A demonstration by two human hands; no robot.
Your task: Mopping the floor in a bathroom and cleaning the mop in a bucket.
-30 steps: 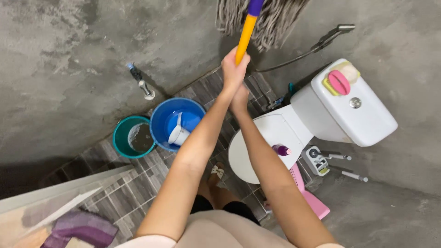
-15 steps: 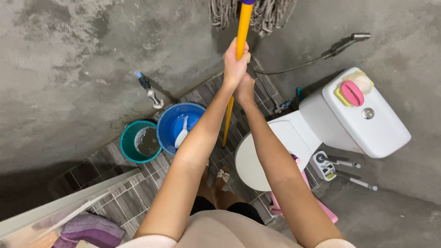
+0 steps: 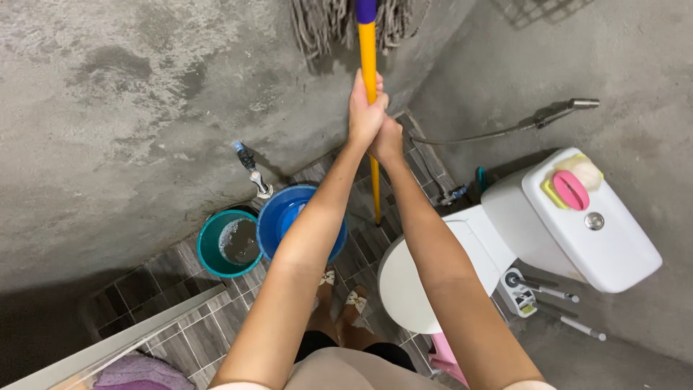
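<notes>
Both your hands are clenched around the yellow mop handle [image 3: 369,65], arms stretched out ahead of you. Your left hand [image 3: 364,108] sits higher on the shaft, fingers [image 3: 380,85] wrapped round it. Your right hand [image 3: 388,141] is just below, touching the left, and also closed on the handle; its fingers are mostly hidden behind the left wrist.

Long axis of the handle: near vertical in the head view, running from the purple collar [image 3: 365,9] at the top edge down through both fists, with the free end [image 3: 377,217] showing below them over the tiled floor [image 3: 216,310]. The mop head [image 3: 325,25], grey-brown strands, lies up and away from your fingers, spread against the rough concrete wall [image 3: 130,108]. So the working end is beyond the left hand, and the left hand is the nearer of the two to it.

Surroundings: a blue bucket [image 3: 278,217] and a green bucket [image 3: 216,245], side by side and touching, sit on the floor to the left of your arms, below a wall tap [image 3: 256,173]. A white toilet [image 3: 433,267] with its lid down stands to the right, its tank [image 3: 592,224] carrying a pink brush [image 3: 571,190] on a yellow sponge. A spray hose [image 3: 505,130] hangs along the right wall. Your feet [image 3: 346,303] show between your arms.
</notes>
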